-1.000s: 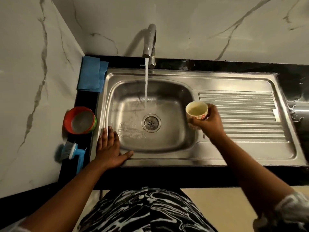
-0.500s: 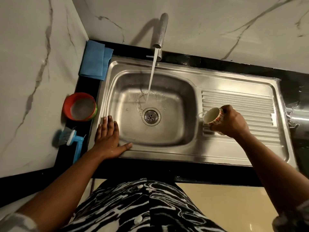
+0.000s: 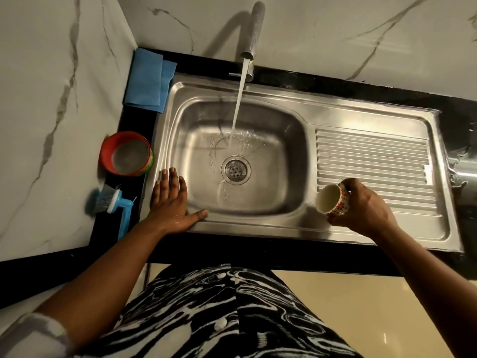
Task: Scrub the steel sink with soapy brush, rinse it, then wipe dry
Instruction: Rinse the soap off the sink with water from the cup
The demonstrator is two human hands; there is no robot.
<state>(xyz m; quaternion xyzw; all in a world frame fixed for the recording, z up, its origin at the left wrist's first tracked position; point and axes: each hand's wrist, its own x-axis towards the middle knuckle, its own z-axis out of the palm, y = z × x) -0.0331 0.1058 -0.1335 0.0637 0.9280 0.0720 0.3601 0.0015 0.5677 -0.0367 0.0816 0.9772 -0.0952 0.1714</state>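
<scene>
The steel sink fills the middle of the view, and water runs from the tap into its basin near the drain. My left hand rests flat on the sink's front left rim, fingers straight. My right hand grips a small white cup with red flowers, tipped on its side with its mouth toward the basin, over the front left of the ribbed drainboard. A blue scrub brush lies on the black counter left of the sink.
A red bowl of grey liquid stands on the counter behind the brush. A folded blue cloth lies at the back left corner. Marble walls close the left and back sides. A steel object sits at the far right.
My right hand has carried the cup from the basin's right edge to the drainboard's front left and tipped it onto its side. My left hand has stayed on the rim. The camera has shifted.
</scene>
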